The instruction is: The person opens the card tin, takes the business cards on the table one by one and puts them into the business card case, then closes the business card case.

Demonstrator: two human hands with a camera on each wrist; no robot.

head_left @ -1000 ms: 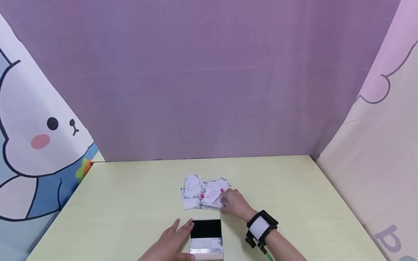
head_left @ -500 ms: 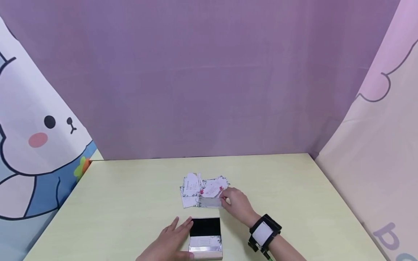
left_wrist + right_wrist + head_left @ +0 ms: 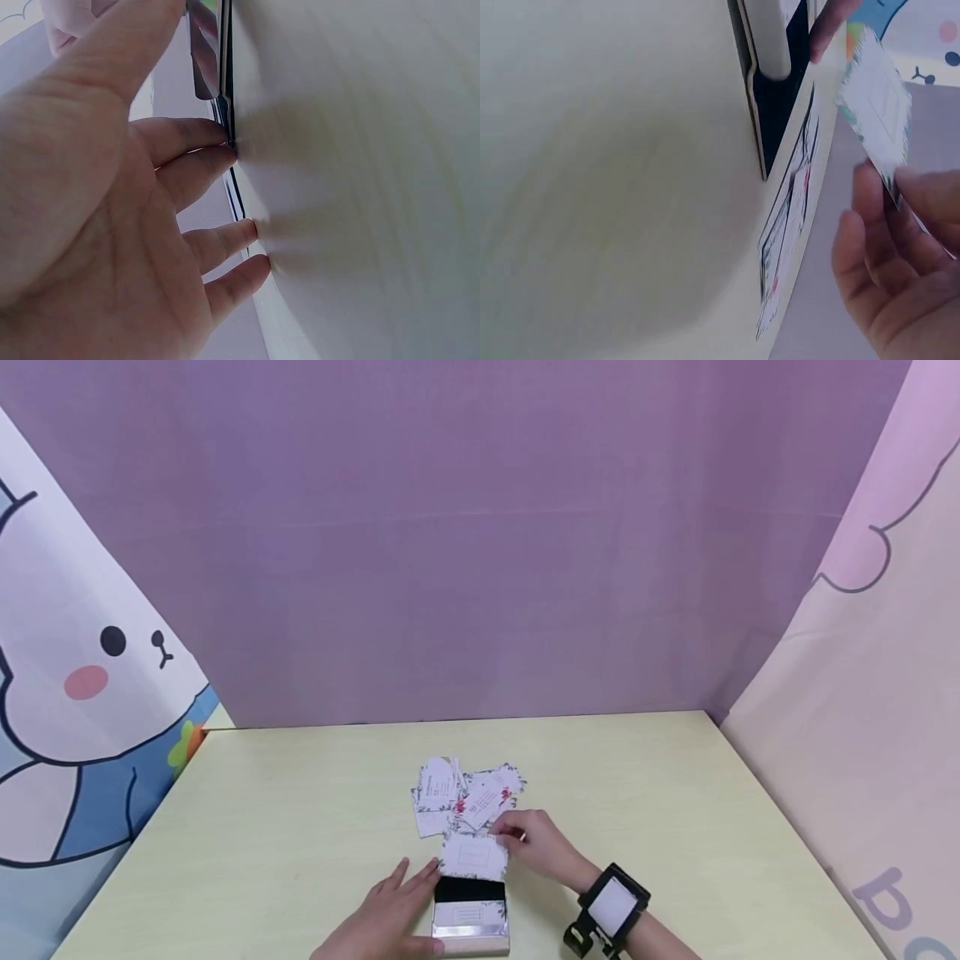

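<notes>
Deckle-edged paper card (image 3: 473,856), pinched by right hand (image 3: 542,844).

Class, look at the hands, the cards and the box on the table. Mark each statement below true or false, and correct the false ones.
1. The right hand pinches a single card. True.
2. The left hand lies with straight fingers against the box. True.
3. The held card is already lying flat inside the box. False: it is held just beyond the box's far edge, between the box and the card pile.
4. The card pile sits on the left edge of the table. False: it lies near the middle, beyond the box.
5. The box's open part looks black inside. True.
</notes>
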